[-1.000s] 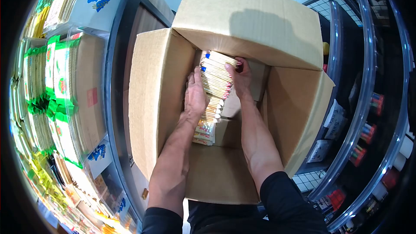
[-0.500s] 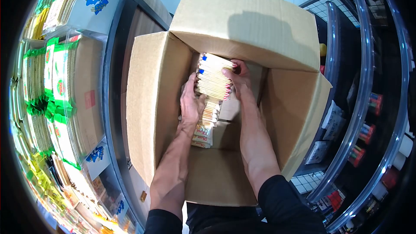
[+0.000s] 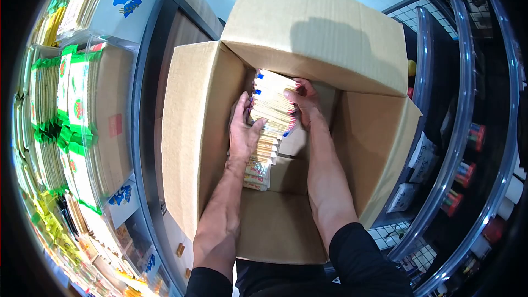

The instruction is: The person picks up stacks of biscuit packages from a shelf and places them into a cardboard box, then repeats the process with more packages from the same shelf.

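Note:
A deep, open cardboard box (image 3: 278,225) stands in front of me with its flaps folded outward. Both my hands reach down inside it. A tight row of thin, pale packets (image 3: 273,99) with red and blue ends sits between them. My left hand (image 3: 243,135) is closed along the left side, its thumb near the lower end of the row. On the opposite side, my right hand (image 3: 305,100) curls its fingers and thumb around the upper right edge. More packets (image 3: 257,175), with red and orange lettering, lie below the row; their lower layers are hidden.
At left, a shelf unit holds clear bins of green-and-white packets (image 3: 80,99) and a white bin (image 3: 118,5) with blue print. Dark racks with clear rails (image 3: 462,126) run along the right. Small brown pieces (image 3: 180,249) lie low at left.
My left thumb has moved up onto the lower part of the row, and the row's lower end now shows more blue. The view has shifted slightly.

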Motion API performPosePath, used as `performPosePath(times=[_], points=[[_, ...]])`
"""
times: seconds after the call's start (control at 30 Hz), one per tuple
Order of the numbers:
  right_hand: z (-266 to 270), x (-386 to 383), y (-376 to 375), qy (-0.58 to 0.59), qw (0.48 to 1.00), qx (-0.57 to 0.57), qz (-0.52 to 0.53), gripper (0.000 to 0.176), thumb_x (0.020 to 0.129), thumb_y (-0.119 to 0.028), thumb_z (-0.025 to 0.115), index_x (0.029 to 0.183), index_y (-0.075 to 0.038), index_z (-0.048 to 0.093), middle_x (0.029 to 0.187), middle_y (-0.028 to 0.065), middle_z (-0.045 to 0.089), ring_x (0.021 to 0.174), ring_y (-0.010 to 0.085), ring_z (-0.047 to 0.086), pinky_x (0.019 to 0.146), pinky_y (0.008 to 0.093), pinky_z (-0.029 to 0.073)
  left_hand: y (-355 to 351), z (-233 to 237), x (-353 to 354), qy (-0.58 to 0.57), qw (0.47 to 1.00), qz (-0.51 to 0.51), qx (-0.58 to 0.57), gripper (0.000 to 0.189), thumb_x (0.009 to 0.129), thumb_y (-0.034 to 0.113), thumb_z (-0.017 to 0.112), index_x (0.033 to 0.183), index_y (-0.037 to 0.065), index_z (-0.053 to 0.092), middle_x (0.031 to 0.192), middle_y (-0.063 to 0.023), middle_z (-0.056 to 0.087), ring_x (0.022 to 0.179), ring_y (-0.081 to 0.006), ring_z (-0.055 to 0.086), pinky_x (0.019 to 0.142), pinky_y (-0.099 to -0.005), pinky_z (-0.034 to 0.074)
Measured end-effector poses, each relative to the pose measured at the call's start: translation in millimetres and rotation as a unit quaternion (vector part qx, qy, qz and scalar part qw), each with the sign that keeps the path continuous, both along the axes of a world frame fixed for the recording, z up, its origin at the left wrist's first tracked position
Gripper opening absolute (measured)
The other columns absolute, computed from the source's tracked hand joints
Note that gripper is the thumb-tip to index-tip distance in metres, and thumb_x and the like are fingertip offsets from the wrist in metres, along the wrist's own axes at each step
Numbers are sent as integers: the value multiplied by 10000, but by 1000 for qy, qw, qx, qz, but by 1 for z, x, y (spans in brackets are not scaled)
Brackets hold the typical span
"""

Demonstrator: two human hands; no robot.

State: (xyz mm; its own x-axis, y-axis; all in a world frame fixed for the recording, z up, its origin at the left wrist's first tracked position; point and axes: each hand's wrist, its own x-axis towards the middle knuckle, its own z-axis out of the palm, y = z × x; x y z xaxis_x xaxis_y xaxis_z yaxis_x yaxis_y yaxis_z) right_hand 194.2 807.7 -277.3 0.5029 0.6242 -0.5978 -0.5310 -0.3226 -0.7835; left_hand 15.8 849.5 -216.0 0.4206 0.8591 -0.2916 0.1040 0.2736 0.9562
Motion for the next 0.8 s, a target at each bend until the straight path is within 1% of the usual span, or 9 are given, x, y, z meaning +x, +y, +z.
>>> performPosePath(times=[0.03, 0.17, 0.23, 0.37, 0.43, 0.57, 0.63, 0.73, 0.8], points=[[0, -2, -1, 2, 1000, 19, -2, 509, 619, -43, 775, 1085, -65, 572, 965, 42, 584, 879, 162, 561, 790, 279, 477, 0, 2, 1, -29, 998, 10, -62, 744, 731, -142, 598, 1387, -20, 270, 1266, -135, 464, 1151, -183, 464, 1002, -295, 364], [1, -1, -1, 15, 999, 33, 26, 560, 612, -52, 778, 1117, -57, 535, 962, 43, 586, 880, 170, 567, 805, 296, 477, 0, -6, -3, -8, 995, -6, -103, 746, 750, -126, 604, 1394, -15, 245, 1280, -139, 457, 1166, -191, 453, 1017, -302, 348], [5, -1, 0, 16, 999, 39, 34, 566, 612, -57, 778, 1122, -53, 533, 971, 48, 589, 889, 172, 569, 810, 303, 478, 5, -10, -10, 59, 992, -96, -51, 750, 741, -130, 613, 1388, -7, 255, 1290, -132, 448, 1182, -184, 435, 1035, -293, 327], [14, -3, 3, 23, 997, 17, 74, 560, 620, -59, 769, 1126, -41, 530, 1004, 68, 594, 929, 173, 569, 836, 312, 472, 6, -18, -11, 45, 993, -99, -52, 800, 689, -103, 683, 1372, -2, 279, 1314, -136, 429, 1213, -211, 418, 1057, -306, 310], [19, -5, 4, 31, 996, 35, 80, 563, 625, -61, 766, 1133, -38, 524, 1008, 70, 596, 931, 174, 570, 841, 313, 471, 2, -20, -11, 166, 973, -136, 84, 835, 647, -109, 713, 1367, 23, 310, 1310, -131, 428, 1187, -205, 442, 1034, -302, 346], [18, -7, 5, 30, 993, 69, 90, 567, 647, -68, 752, 1156, -29, 505, 1002, 69, 603, 914, 184, 581, 844, 320, 472, 6, -7, -8, 186, 973, -131, 44, 867, 587, -99, 753, 1343, 29, 350, 1310, -127, 428, 1203, -220, 431, 1036, -307, 351], [18, -6, 4, 34, 993, 75, 89, 566, 655, -71, 749, 1162, -29, 500, 1000, 71, 604, 915, 187, 582, 849, 322, 469, 7, -2, -10, 186, 964, -149, 120, 849, 552, -44, 790, 1303, 12, 399, 1320, -152, 418, 1243, -281, 391, 1067, -336, 313], [16, -6, 4, 62, 991, 89, 83, 552, 671, -77, 742, 1165, -31, 499, 999, 75, 605, 927, 188, 578, 861, 328, 461, 6, 7, -5, 120, 982, -115, 93, 817, 527, -54, 789, 1265, 25, 448, 1289, -136, 435, 1216, -271, 413, 1059, -324, 322], [15, -5, 4, 86, 988, 98, 76, 540, 678, -81, 739, 1161, -33, 503, 1000, 77, 604, 938, 187, 573, 869, 331, 455, 9, 23, -1, 128, 979, -118, 103, 805, 521, -56, 790, 1252, 31, 463, 1279, -126, 433, 1208, -264, 414, 1053, -319, 328]])
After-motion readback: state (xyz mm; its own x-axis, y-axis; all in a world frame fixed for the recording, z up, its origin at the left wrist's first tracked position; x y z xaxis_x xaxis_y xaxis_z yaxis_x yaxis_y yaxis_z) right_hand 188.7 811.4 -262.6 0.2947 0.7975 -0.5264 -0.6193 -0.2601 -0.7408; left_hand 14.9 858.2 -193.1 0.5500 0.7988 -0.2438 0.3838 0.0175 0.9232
